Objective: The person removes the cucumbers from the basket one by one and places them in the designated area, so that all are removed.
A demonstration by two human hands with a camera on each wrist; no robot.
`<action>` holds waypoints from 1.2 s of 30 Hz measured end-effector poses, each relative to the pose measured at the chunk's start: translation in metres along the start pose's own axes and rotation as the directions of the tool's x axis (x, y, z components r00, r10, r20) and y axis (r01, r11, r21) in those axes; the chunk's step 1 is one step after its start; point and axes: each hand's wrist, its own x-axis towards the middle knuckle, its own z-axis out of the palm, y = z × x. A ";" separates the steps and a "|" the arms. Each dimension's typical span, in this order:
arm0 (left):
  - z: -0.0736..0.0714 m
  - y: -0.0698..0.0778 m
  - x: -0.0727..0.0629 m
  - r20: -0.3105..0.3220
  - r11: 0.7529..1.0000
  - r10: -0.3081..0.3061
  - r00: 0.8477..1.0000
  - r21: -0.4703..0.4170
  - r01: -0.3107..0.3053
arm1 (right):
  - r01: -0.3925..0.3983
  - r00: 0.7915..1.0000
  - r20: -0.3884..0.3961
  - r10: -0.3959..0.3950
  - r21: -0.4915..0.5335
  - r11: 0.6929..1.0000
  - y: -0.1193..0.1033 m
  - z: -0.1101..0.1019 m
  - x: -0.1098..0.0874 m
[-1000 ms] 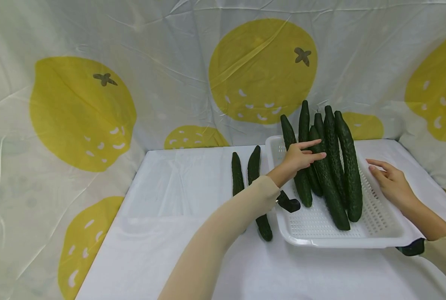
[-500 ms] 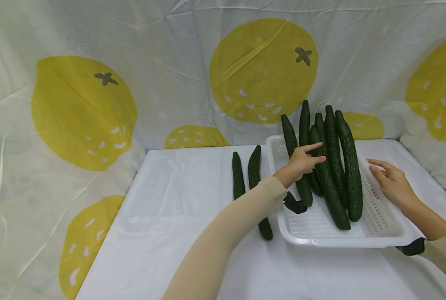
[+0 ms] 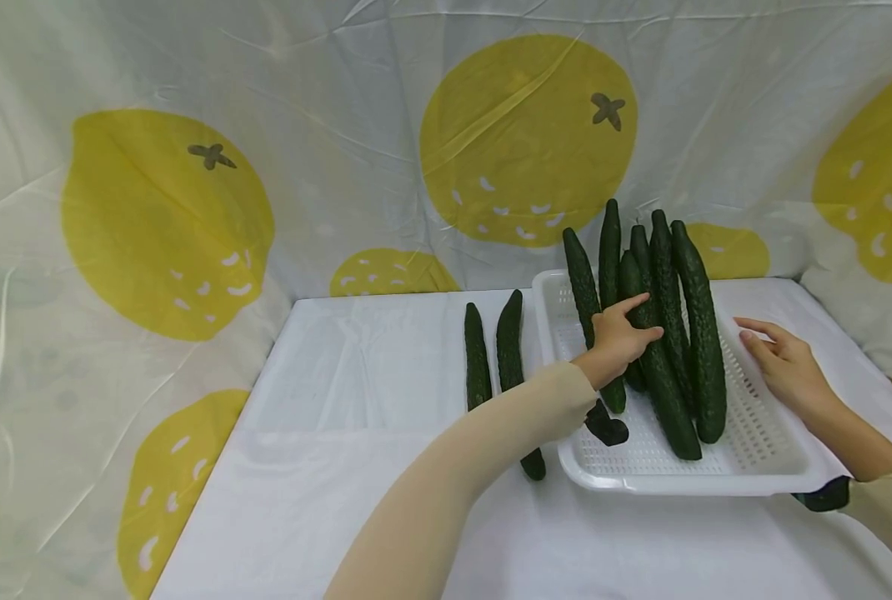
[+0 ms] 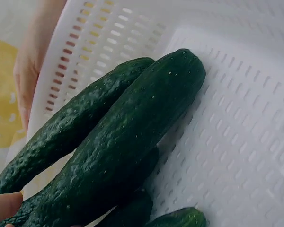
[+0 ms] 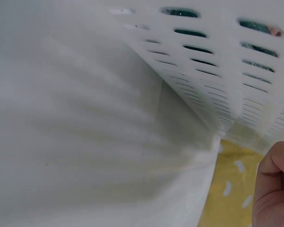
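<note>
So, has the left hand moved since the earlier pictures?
Yes: against the white basket, the left hand has shifted rightward and slightly downward in the head view.

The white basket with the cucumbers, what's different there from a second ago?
The left hand moved a little nearer the person and a bit to the right, over the cucumbers. Nothing was visibly picked up or let go. The basket, its cucumbers, the two cucumbers beside it and the right hand at its side stayed put.
</note>
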 end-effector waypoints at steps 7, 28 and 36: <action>0.004 -0.001 -0.006 -0.066 0.999 0.032 0.997 -0.001 -0.033 | 0.031 0.999 -0.014 -0.031 0.031 0.999 -0.001 0.001 0.000; 0.006 0.002 -0.002 -0.106 0.996 -0.009 0.994 -0.087 0.000 | 0.029 1.000 -0.012 -0.029 -0.027 0.999 0.002 0.000 0.002; 0.000 0.007 -0.003 -0.038 0.985 0.024 0.999 -0.171 -0.030 | 0.015 1.000 -0.006 -0.015 -0.046 0.999 0.001 -0.001 0.002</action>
